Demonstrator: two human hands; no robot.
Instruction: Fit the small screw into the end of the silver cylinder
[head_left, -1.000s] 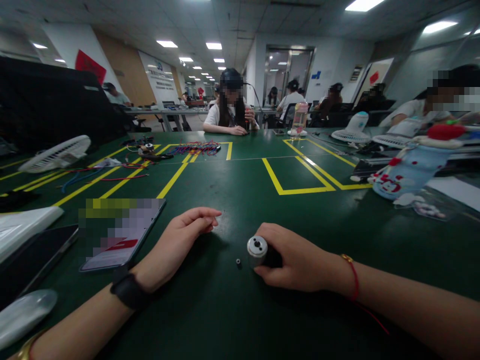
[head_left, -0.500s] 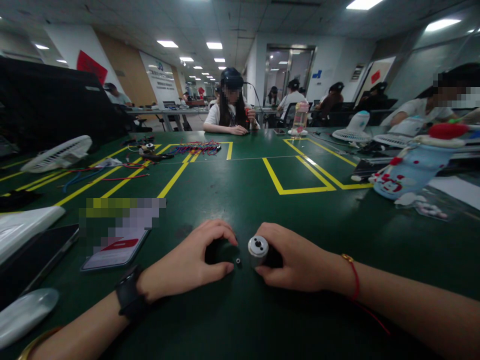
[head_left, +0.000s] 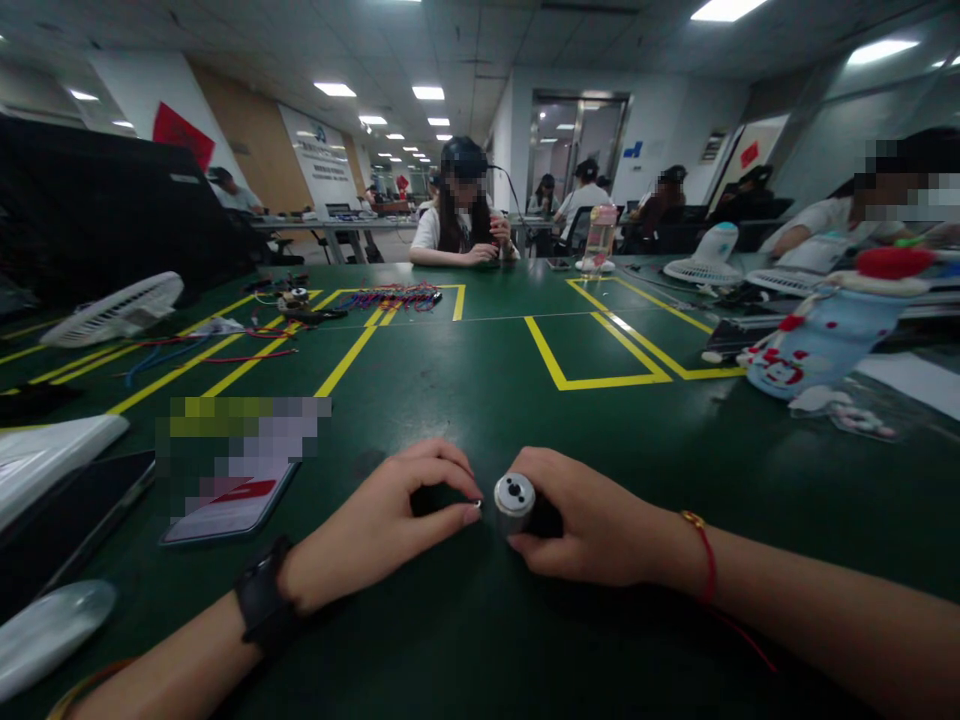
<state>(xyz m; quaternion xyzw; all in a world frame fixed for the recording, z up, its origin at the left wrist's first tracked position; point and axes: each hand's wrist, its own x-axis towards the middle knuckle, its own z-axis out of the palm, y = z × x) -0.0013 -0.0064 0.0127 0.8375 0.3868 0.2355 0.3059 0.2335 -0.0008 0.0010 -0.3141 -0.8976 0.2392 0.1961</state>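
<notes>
A silver metal cylinder [head_left: 514,502] with small holes in its top face stands upright on the green table. My right hand [head_left: 574,515] is wrapped round it from the right, thumb at the near side. Just left of the cylinder, my left hand [head_left: 405,510] pinches a tiny metal piece [head_left: 478,505] between thumb and fingertips. A small gap separates the pinched piece from the cylinder.
Left of my hands lie a phone [head_left: 259,490], a pale mouse [head_left: 56,635] and a dark device [head_left: 82,520]. Farther off are wires [head_left: 394,297] and a white fan [head_left: 120,310]. A blue bottle [head_left: 832,335] stands at the right. A person [head_left: 461,215] sits opposite.
My left thumb and fingertips have closed on the tiny metal piece, which lay between them on the table. My right hand and the cylinder have barely moved.
</notes>
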